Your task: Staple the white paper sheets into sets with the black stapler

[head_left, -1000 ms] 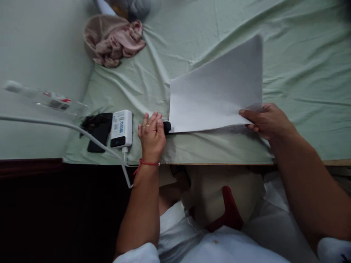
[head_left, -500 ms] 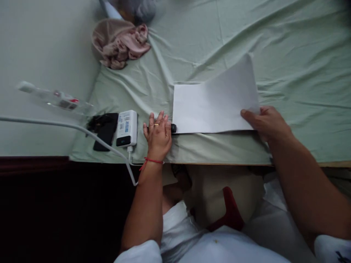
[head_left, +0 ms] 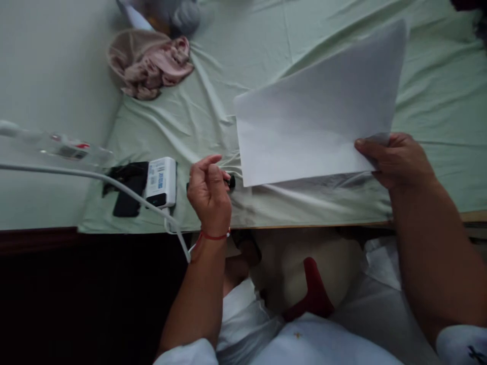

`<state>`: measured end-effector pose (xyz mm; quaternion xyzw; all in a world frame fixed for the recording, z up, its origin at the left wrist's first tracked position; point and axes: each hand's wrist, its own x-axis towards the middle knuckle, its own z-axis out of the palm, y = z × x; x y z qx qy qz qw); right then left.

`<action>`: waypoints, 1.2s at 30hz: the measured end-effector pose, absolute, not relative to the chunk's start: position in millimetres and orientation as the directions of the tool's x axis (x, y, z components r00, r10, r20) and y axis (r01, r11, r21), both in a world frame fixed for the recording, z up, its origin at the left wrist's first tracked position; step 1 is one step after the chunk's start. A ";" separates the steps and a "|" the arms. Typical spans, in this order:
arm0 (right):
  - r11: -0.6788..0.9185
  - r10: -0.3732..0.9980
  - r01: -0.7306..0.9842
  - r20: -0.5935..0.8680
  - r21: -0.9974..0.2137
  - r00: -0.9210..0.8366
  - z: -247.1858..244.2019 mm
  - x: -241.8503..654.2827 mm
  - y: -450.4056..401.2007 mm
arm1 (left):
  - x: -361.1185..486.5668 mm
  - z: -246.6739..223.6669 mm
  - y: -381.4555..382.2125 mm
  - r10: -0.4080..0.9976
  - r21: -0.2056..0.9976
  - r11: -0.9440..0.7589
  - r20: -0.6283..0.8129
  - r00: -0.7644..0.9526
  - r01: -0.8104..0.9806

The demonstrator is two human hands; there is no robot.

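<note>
Showing at the left, past a pale cable (head_left: 87, 175), is a clear bottle (head_left: 72, 149), its contents too blurred to tell. Next come a phone (head_left: 129, 204) and a power bank (head_left: 162, 180). The left hand (head_left: 210, 195) is half curled over a black thing (head_left: 232, 182); whether it grips is unclear. Right of it, the paper (head_left: 312, 121) slants above the green cloth (head_left: 297, 205), its far right corner raised, pinched by the right hand (head_left: 403, 159). A light, flat thumb should avoid creases; supporting the left end would steady it.
</note>
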<state>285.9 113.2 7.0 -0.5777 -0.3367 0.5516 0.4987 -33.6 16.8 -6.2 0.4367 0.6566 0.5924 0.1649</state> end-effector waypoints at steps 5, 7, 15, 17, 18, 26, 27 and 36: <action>-0.268 0.931 -0.164 -0.299 -0.949 0.210 12.4 306.9 109.0 | -6.0 -5.9 17.3 0.852 0.992 -0.123 0.113 -0.510 0.015; -0.257 0.935 -0.166 -0.288 -0.952 0.205 12.5 313.9 107.4 | -1.6 -6.7 18.4 0.901 0.994 -0.026 -0.022 -0.433 -0.106; -0.186 0.970 -0.042 -0.191 -0.982 0.152 3.7 318.8 106.3 | 4.0 -30.8 33.9 0.906 0.992 0.089 -0.119 -0.406 -0.094; -0.178 0.969 -0.029 -0.180 -0.984 0.171 1.4 317.4 108.2 | 4.1 -36.0 37.4 0.891 0.995 0.085 -0.099 -0.443 -0.052; -0.177 0.967 -0.037 -0.181 -0.983 0.181 0.6 317.2 109.3 | 4.4 -37.5 38.6 0.887 0.995 0.086 -0.095 -0.452 -0.040; -0.112 0.961 -0.167 -0.150 -0.980 0.234 -0.3 318.9 114.7 | 7.1 -31.7 41.1 0.911 0.979 0.117 -0.172 -0.374 -0.165; -0.104 0.961 -0.167 -0.142 -0.980 0.237 -0.6 317.9 114.8 | 6.6 -31.2 41.3 0.904 0.979 0.123 -0.178 -0.388 -0.162; -0.106 0.960 -0.148 -0.140 -0.983 0.242 -2.2 307.3 116.8 | -0.3 -35.0 47.0 0.889 0.965 0.111 -0.203 -0.410 -0.236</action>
